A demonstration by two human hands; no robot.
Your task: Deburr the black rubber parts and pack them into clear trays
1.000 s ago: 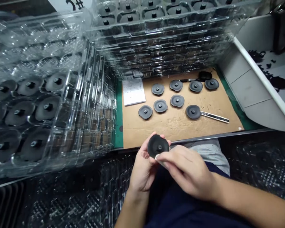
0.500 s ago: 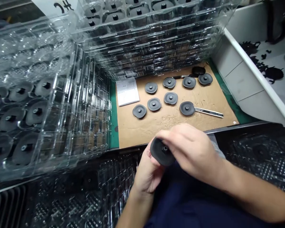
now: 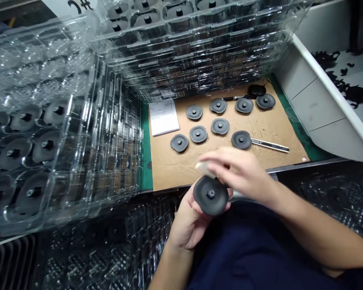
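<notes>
My left hand (image 3: 189,219) cradles a round black rubber disc (image 3: 211,196) with a metal nut at its centre, its face turned up toward me. My right hand (image 3: 238,171) hovers at the disc's far edge, blurred by motion, with a pale blurred patch at the fingertips (image 3: 204,169). I cannot tell whether that patch is a cloth or a fingertip. Several matching discs (image 3: 220,126) lie on the brown cardboard sheet (image 3: 166,171) beyond my hands. A steel-bodied utility knife (image 3: 270,145) lies beside the nearest one.
Stacked clear plastic trays (image 3: 181,52) holding black discs form walls at the back and left (image 3: 42,145). A printed paper sheet (image 3: 163,117), a black pen (image 3: 234,98) and a green mat (image 3: 145,161) surround the cardboard. A white-edged panel (image 3: 329,92) runs along the right.
The disc has turned from a tilted position to face up. My right hand has lifted off its face toward the far edge. The view has shifted slightly.
</notes>
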